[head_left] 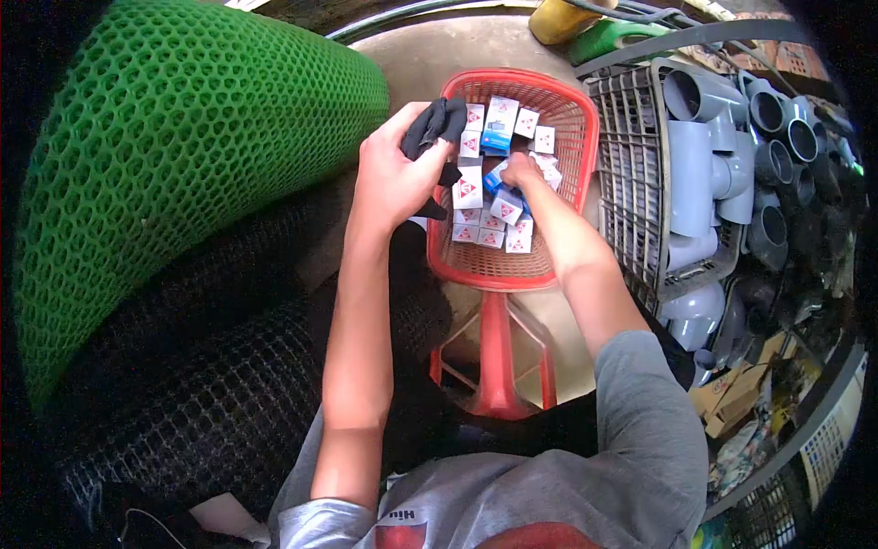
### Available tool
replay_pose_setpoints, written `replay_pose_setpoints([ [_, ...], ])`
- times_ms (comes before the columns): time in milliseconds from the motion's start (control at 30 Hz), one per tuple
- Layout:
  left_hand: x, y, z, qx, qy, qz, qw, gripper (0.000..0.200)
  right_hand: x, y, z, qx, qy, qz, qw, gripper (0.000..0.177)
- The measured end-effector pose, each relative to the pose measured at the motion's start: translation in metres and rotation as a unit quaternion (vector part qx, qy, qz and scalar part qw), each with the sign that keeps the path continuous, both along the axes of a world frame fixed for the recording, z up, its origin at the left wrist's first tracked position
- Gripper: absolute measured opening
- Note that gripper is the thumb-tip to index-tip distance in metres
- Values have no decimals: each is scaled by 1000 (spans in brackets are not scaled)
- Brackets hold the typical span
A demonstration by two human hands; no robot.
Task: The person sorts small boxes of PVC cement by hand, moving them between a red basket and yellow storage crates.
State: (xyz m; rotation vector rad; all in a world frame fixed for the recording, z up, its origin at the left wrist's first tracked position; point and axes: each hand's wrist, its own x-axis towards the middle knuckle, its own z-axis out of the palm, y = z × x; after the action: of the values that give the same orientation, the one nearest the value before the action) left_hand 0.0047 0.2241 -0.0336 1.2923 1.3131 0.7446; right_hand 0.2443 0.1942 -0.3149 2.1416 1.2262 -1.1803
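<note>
A red plastic basket (439,261) holds several small white boxes (467,186) with red triangle marks, and a few blue-and-white ones among them. My left hand (395,169) is closed around a black cloth (433,128) over the basket's left rim. Inside the basket, my right hand (521,171) reaches down with bent fingers at a blue-and-white box (496,177) near the middle. A taller white and blue box (499,123) stands just beyond that hand. My right fingertips are partly hidden among the boxes.
On the left lie a large roll of green plastic mesh (210,119) and rolls of black netting (201,384). To the right, a dark crate (631,174) holds grey pipe fittings (700,174). A red stool (497,357) is under the basket's near end.
</note>
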Motion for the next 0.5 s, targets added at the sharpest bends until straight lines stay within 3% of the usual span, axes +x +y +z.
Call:
replay_pose_setpoints([
  [33, 1, 0, 1, 13, 17, 2, 1000, 27, 3, -7, -35, 34, -6, -18, 999, 39],
  [67, 1, 0, 2, 26, 35, 3, 999, 28, 2, -7, -29, 35, -5, -19, 999, 39],
  [133, 1, 0, -3, 21, 21, 5, 1000, 28, -2, -17, -14, 122, -6, -144, 982, 41],
  [200, 0, 0, -3, 15, 4, 13, 1000, 28, -11, -29, 0, 124, 12, -131, 983, 40],
  [300, 0, 0, 3, 6, 32, -9, 999, 26, -28, -48, 15, 158, 35, 51, 986, 38],
  [333, 0, -1, 2, 17, 36, -7, 999, 26, -26, -58, 1, 159, 36, 51, 985, 38],
  [400, -1, -2, 2, 27, 40, -4, 999, 27, -17, -87, -43, 272, 98, 145, 946, 35],
  [433, -1, -2, 2, 38, 38, -8, 999, 27, -17, -88, -42, 136, 153, 77, 976, 38],
  [500, 0, -2, 2, 51, 35, -12, 998, 27, -16, -99, -36, 198, 149, 72, 966, 46],
])
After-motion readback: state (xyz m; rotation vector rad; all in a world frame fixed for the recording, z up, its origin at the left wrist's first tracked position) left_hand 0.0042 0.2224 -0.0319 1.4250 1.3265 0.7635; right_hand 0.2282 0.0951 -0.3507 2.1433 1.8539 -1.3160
